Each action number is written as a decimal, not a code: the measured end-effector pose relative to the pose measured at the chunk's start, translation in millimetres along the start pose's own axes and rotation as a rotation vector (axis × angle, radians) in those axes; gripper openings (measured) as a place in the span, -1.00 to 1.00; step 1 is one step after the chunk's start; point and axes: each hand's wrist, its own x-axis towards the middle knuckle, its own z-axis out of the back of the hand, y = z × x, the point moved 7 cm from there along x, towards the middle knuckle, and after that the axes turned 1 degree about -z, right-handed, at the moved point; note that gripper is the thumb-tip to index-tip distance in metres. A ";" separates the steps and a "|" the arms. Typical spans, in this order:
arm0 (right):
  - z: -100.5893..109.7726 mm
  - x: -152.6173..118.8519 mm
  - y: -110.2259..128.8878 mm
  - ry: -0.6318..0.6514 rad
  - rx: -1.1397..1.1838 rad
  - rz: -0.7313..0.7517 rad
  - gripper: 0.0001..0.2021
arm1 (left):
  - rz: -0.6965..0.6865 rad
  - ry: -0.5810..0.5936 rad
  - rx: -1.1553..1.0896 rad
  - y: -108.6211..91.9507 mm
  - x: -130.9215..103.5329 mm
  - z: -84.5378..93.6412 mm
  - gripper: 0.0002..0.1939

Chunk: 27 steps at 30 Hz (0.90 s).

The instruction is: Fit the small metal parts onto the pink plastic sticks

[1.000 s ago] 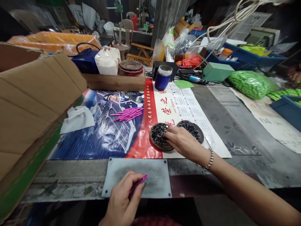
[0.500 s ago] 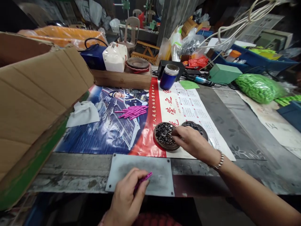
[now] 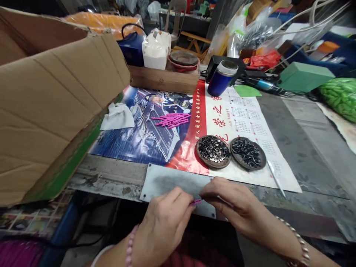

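Note:
Over the grey plate (image 3: 169, 180) at the table's front edge, my left hand (image 3: 167, 217) is closed on a thin pink plastic stick (image 3: 196, 201), its end poking out past the fingertips. My right hand (image 3: 239, 209) pinches close to that end; whatever its fingers hold is hidden. Beyond the hands stand two round dishes: the left dish (image 3: 197, 157) is full of small shiny metal pieces (image 3: 213, 150), the right dish (image 3: 263, 163) of dark screw-like pieces (image 3: 246, 151). Several more pink sticks (image 3: 172, 119) lie in a pile on the printed poster (image 3: 133, 148).
A tall cardboard box (image 3: 63, 100) stands at the left, a white cloth (image 3: 118, 116) beside it. At the back are a wooden box (image 3: 164, 79), a blue cup (image 3: 221, 79) and a green block (image 3: 306, 76). A white pen-like tool (image 3: 275, 178) lies right of the dishes.
My right hand has left the left dish and come down to the pink stick in my left hand. My left hand has turned inward. The view has shifted to the left and down.

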 end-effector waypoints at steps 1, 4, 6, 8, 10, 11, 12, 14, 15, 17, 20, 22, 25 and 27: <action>-1.5 0.9 1.9 0.012 -0.002 0.020 -0.74 | -0.008 0.001 0.036 -1.4 -0.8 1.2 -0.77; -4.3 4.7 4.6 0.060 0.028 0.037 -0.72 | -0.039 0.001 0.109 -5.5 -1.8 4.4 -0.78; -5.6 7.1 5.6 0.090 0.047 0.037 -0.71 | -0.066 -0.005 0.132 -8.8 -1.8 6.2 -0.77; -7.4 8.6 7.3 0.118 0.058 0.052 -0.69 | -0.084 -0.012 0.144 -11.2 -1.5 7.8 -0.76; -8.8 9.4 7.7 0.142 0.053 0.050 -0.69 | -0.097 -0.015 0.151 -12.2 -1.2 8.8 -0.77; -9.1 9.8 7.1 0.152 0.048 0.041 -0.70 | -0.101 -0.014 0.152 -12.0 -1.1 9.0 -0.77; -9.1 10.1 6.3 0.162 0.043 0.028 -0.72 | -0.105 -0.011 0.148 -11.5 -1.0 9.1 -0.77; -8.8 10.8 5.9 0.190 0.043 0.029 -0.72 | -0.106 0.000 0.124 -9.4 -0.9 9.0 -0.79; -8.8 11.0 6.2 0.211 0.047 0.039 -0.70 | -0.105 0.010 0.104 -8.2 -0.7 8.8 -0.80; -9.4 11.5 6.0 0.260 0.049 0.057 -0.67 | -0.101 0.031 0.057 -6.3 -0.3 8.6 -0.83; -10.6 12.2 5.2 0.321 0.050 0.063 -0.69 | -0.101 0.047 0.019 -5.6 0.6 9.6 -0.82; -10.9 12.7 6.9 0.337 0.048 0.071 -0.72 | -0.110 0.039 0.016 -6.5 1.0 11.0 -0.81; -11.3 13.1 12.3 0.332 0.004 0.090 -0.75 | -0.122 0.022 0.011 -7.4 0.7 11.8 -0.79; -12.8 12.2 16.0 0.322 -0.028 0.103 -0.75 | -0.117 0.007 0.015 -6.6 0.1 11.9 -0.78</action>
